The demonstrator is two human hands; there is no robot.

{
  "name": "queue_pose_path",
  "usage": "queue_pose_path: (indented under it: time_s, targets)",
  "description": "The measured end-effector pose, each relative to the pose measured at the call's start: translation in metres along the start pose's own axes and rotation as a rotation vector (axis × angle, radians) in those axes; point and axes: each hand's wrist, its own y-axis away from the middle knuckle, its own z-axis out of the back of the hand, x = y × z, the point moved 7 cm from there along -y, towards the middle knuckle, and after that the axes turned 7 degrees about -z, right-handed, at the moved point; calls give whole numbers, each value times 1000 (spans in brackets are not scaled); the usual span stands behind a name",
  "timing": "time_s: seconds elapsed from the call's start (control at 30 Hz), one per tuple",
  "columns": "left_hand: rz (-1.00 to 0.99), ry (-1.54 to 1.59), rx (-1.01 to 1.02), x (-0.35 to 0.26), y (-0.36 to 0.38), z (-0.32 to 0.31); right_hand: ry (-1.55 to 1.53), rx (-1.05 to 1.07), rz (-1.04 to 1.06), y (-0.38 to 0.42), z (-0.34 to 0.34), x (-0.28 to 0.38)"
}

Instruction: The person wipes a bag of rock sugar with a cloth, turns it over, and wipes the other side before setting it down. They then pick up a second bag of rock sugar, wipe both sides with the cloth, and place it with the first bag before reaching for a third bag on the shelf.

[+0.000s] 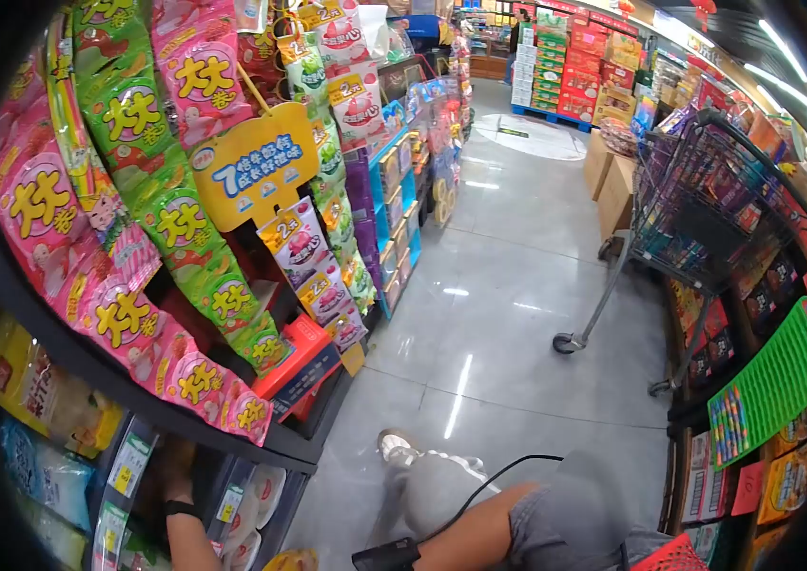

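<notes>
My left hand (pixel 175 468) reaches into a dark gap in the lower shelf at the left, with a black band (pixel 183 508) on the wrist. Shadow hides its fingers, so what they touch cannot be made out. Price labels (pixel 129 464) run along the shelf edges beside it. Just right of the forearm are round white-lidded packages (pixel 268 490); to its left lie a yellow bag (pixel 37 385) and a blue-white bag (pixel 47 471). My right forearm (pixel 475 528) crosses the bottom, with a black device (pixel 384 556) near the wrist; that hand is out of frame.
Strips of pink snack packets (pixel 118 314) and green packets (pixel 180 224) hang above the shelf. A loaded shopping cart (pixel 708 209) stands at the right, near cardboard boxes (pixel 617 181). A green ribbed tray (pixel 774 381) hangs lower right. Grey tiled floor (pixel 508 266) runs between.
</notes>
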Motion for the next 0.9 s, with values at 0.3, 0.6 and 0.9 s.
queue_pose_path:
  time_s: [0.3, 0.6, 0.9]
  targets:
    - [8, 421, 100, -108, 195, 41, -64, -138, 359, 3, 25, 17]
    - [-2, -19, 248, -106, 424, 152, -174, 372, -46, 41, -42, -1]
    - [347, 853, -50, -76, 462, 160, -567, 120, -464, -2, 50, 6]
